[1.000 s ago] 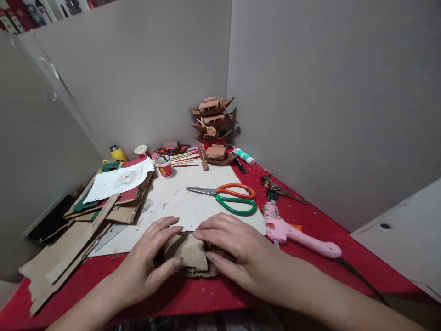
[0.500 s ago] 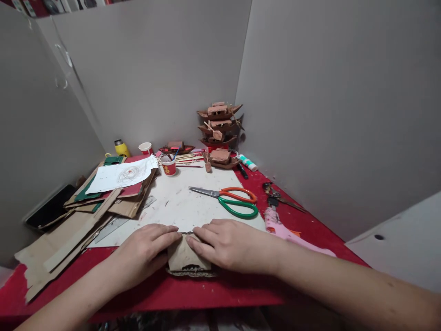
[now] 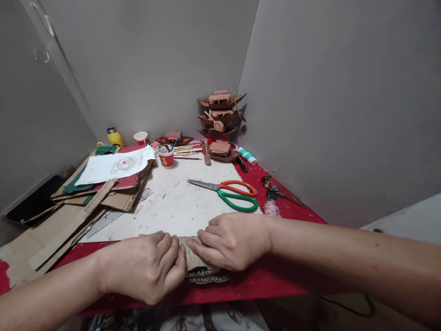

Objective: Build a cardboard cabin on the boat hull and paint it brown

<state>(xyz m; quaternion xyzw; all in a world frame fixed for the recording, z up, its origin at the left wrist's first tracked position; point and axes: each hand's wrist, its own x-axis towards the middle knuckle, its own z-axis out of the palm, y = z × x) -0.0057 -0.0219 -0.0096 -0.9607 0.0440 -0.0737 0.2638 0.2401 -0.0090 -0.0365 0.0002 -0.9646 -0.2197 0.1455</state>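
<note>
My left hand [image 3: 144, 266] and my right hand [image 3: 232, 239] press together on a small brown cardboard piece [image 3: 193, 262] at the near edge of the red table [image 3: 272, 280]. Both hands' fingers curl over the piece and hide most of it; a frayed corrugated edge shows beneath it. It lies just in front of a white work board [image 3: 179, 202]. Orange-and-green scissors [image 3: 230, 193] lie on the board beyond my right hand.
A stack of cardboard sheets and paper [image 3: 103, 184] fills the left. A red paper cup [image 3: 166, 156], sticks and small brown model boats [image 3: 220, 115] stand at the back corner. A pink glue gun [image 3: 271, 209] and keys [image 3: 275, 191] lie right, near grey partition walls.
Both hands drew nearer to me and closed tighter over the cardboard piece. My left fingers curled down. The view shifted so my right forearm now hides most of the glue gun.
</note>
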